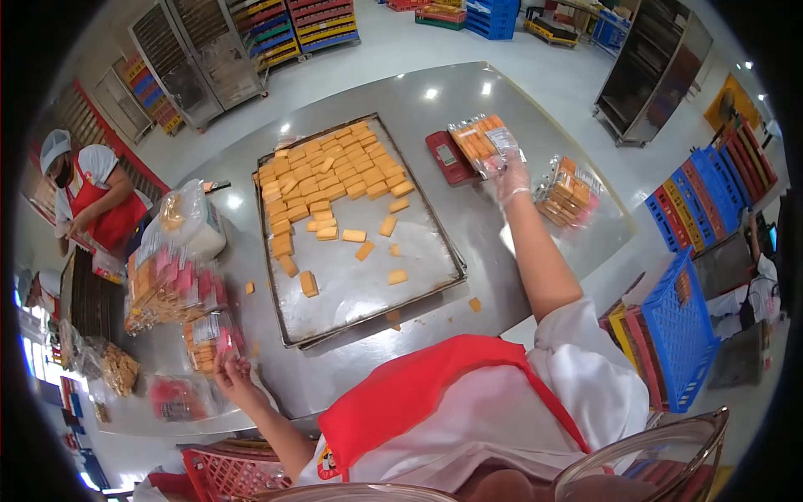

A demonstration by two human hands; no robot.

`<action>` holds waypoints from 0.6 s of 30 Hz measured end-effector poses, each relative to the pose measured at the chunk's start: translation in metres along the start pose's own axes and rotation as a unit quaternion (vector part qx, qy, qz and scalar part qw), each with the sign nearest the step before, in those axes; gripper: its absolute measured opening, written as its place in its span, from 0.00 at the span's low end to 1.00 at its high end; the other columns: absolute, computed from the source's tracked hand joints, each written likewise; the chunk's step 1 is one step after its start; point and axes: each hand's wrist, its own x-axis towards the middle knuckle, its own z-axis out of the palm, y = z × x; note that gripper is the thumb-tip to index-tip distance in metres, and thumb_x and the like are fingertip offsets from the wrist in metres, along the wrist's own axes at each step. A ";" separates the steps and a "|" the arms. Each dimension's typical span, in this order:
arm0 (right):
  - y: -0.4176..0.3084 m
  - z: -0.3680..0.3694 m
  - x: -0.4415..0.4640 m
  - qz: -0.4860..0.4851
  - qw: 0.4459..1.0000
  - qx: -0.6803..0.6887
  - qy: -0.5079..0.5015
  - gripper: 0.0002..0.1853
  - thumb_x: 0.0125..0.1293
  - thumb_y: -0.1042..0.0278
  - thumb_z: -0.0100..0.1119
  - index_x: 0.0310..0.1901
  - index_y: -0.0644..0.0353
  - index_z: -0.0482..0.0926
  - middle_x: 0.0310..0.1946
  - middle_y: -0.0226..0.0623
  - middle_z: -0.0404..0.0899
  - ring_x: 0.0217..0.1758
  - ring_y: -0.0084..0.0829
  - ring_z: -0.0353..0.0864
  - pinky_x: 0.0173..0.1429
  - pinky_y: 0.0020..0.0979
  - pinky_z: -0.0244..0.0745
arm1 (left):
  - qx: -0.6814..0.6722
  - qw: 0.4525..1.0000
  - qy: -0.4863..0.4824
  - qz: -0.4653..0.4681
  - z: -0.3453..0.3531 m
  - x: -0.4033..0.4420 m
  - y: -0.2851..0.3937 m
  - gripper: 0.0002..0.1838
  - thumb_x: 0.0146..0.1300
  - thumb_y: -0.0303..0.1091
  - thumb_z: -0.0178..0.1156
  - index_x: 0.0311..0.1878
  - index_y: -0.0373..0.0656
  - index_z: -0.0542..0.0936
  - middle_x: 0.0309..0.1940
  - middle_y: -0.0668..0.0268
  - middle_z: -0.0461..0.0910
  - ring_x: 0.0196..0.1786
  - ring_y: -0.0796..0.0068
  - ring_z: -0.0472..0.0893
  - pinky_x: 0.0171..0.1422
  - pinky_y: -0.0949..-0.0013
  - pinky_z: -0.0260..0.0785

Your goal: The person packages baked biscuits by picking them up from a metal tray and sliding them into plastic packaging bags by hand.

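My right hand (512, 179), in a clear glove, grips the near corner of a clear pack of orange biscuits (478, 144) over a red scale (450, 159). At the left, my left hand (234, 373) has its fingers on the lower edge of another biscuit pack (203, 345) with a pink label. Between the hands lies a metal tray (368, 303) with rows of rectangular biscuits (335, 171), some loose near its middle. More filled packs (569, 194) lie right of my right hand, and a pile of packs (171, 284) stands at the left.
A white tub (201, 230) stands on the steel table (410, 92) at the left. Crumbs lie near its front edge. Beyond the table's left side is a co-worker (100, 188) in a red apron. Blue crates (682, 335) stand at the right, racks (196, 58) behind.
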 end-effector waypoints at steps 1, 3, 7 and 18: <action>0.004 -0.009 0.002 0.015 1.000 -0.013 0.006 0.17 0.64 0.57 0.48 0.47 0.61 0.67 0.32 0.37 0.70 0.30 0.31 0.72 0.28 0.28 0.72 | 0.013 1.000 -0.006 0.008 -0.001 0.002 -0.006 0.15 0.62 0.34 0.51 0.52 0.44 0.67 0.36 0.68 0.72 0.35 0.80 0.71 0.37 0.78 0.64; 0.010 -0.028 0.007 0.048 0.998 -0.026 -0.012 0.17 0.63 0.55 0.49 0.45 0.61 0.67 0.30 0.37 0.69 0.28 0.30 0.71 0.25 0.26 0.71 | 0.040 0.996 -0.036 0.064 -0.003 0.001 -0.021 0.11 0.62 0.33 0.51 0.47 0.43 0.71 0.28 0.69 0.70 0.29 0.82 0.69 0.33 0.79 0.63; 0.020 -0.053 0.003 0.069 0.995 -0.049 -0.057 0.17 0.62 0.52 0.51 0.37 0.60 0.68 0.24 0.37 0.70 0.21 0.27 0.69 0.21 0.24 0.65 | 0.082 0.993 -0.040 0.077 -0.010 -0.001 -0.037 0.08 0.62 0.32 0.50 0.42 0.41 0.72 0.22 0.69 0.69 0.24 0.82 0.68 0.29 0.79 0.62; 0.003 -0.048 -0.006 0.140 0.979 -0.117 -0.096 0.17 0.62 0.54 0.51 0.37 0.63 0.68 0.23 0.34 0.70 0.19 0.22 0.66 0.19 0.22 0.61 | 0.058 0.994 -0.076 0.048 -0.006 0.004 -0.041 0.07 0.62 0.34 0.50 0.35 0.40 0.72 0.17 0.69 0.69 0.21 0.82 0.67 0.26 0.79 0.58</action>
